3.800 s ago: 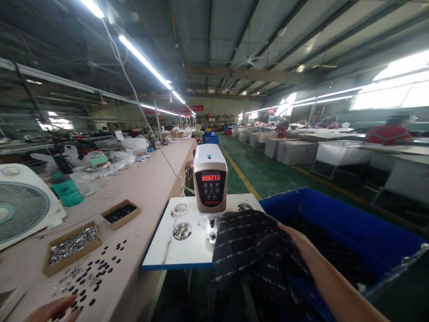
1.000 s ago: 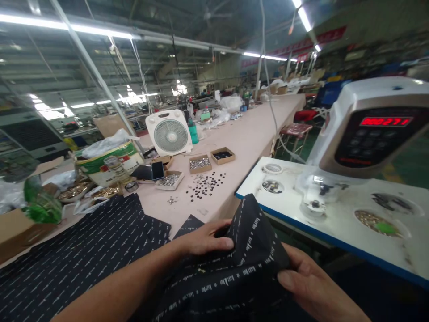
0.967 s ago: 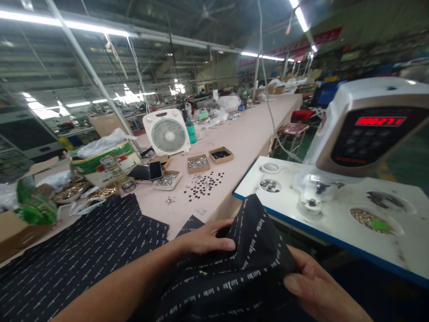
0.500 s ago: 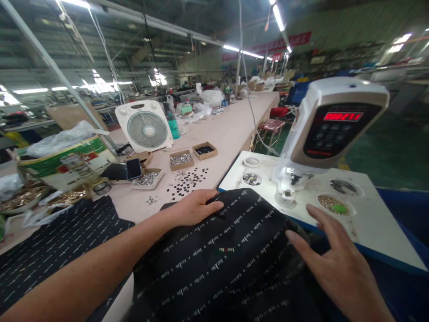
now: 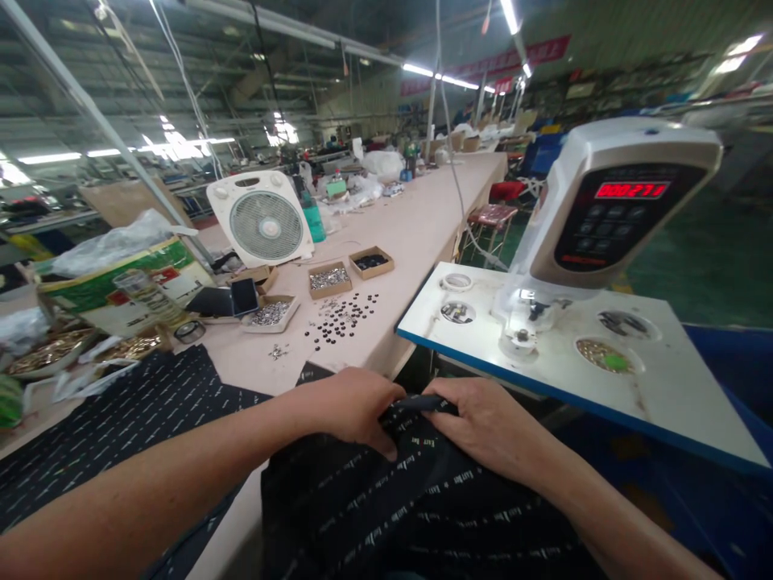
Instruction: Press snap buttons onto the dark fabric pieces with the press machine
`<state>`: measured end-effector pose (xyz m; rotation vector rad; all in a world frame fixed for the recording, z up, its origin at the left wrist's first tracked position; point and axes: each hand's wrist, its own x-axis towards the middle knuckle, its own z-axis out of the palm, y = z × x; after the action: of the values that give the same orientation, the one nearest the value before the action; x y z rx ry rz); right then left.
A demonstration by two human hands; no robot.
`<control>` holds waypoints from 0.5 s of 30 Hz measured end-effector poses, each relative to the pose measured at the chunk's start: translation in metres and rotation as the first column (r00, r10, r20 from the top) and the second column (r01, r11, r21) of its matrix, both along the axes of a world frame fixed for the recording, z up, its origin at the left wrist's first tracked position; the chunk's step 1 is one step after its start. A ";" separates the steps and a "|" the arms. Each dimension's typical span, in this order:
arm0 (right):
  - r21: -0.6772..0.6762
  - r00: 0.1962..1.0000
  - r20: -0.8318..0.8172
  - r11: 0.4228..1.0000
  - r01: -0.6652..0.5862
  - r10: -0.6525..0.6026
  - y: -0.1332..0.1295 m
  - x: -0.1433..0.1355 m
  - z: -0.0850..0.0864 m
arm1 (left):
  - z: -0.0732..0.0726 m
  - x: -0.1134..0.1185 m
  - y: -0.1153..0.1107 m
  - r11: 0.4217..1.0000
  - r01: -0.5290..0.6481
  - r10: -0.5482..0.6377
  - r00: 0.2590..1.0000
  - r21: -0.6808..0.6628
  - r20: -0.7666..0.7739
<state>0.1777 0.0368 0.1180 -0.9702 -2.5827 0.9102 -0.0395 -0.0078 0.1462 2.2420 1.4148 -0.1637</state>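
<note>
A black fabric piece with rows of white lettering (image 5: 386, 499) hangs in front of me, its upper edge bunched into a fold. My left hand (image 5: 356, 411) is closed on that fold, thumb lying over the printed side. Close beside it, my right hand (image 5: 477, 423) pinches the same fold between thumb and fingers. Just beyond the hands stands a white snap-fastening machine (image 5: 628, 201) with a red digit display. Its white tabletop (image 5: 452, 334) has a blue edge and round wells of small metal parts. What lies inside the fold is hidden.
On the long table (image 5: 416, 234), loose black snap parts (image 5: 341, 322) lie near small boxes of metal parts (image 5: 329, 279). A box fan (image 5: 266, 217) stands behind them. More printed black fabric (image 5: 133, 419) covers the table at left, below a green and white carton (image 5: 121, 290).
My right hand has moved left from beside the machine table and taken hold of the fabric. The fabric has been drawn toward me off the machine table's edge and folded at the top.
</note>
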 end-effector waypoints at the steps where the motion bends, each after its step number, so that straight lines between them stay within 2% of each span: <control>1: -0.008 1.000 -0.014 1.000 0.010 -0.010 -0.001 0.000 -0.001 | -0.007 -0.001 -0.001 1.000 0.009 -0.009 1.000 -0.021 -0.008; 3: -0.056 0.998 -0.042 0.998 0.037 -0.039 -0.005 -0.001 -0.002 | -0.019 -0.003 -0.002 1.000 -0.006 0.007 0.999 -0.018 0.032; 6: -0.136 0.998 0.000 0.989 0.060 -0.061 -0.009 -0.001 -0.010 | -0.027 -0.005 0.001 0.998 -0.065 0.062 0.985 0.012 0.164; 8: -0.097 0.995 0.087 0.994 0.052 -0.044 -0.009 -0.001 -0.019 | -0.030 -0.006 0.003 0.996 -0.084 0.084 0.962 -0.011 0.259; 12: 0.141 0.982 0.165 0.988 0.064 -0.088 -0.006 0.001 -0.030 | -0.038 -0.003 0.005 0.991 -0.133 0.127 0.901 -0.015 0.416; 13: 0.156 0.984 0.149 0.985 0.076 -0.099 -0.005 0.002 -0.029 | -0.041 -0.002 0.004 0.988 -0.156 0.146 0.883 -0.016 0.446; 15: 0.086 0.990 0.108 0.993 0.085 -0.094 -0.003 0.005 -0.025 | -0.047 0.000 0.004 0.978 -0.198 0.205 0.837 -0.068 0.507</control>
<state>0.1824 0.0337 0.0927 -1.1346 -2.6207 0.7417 -0.0392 -0.0039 0.0994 1.9042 1.3227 0.4645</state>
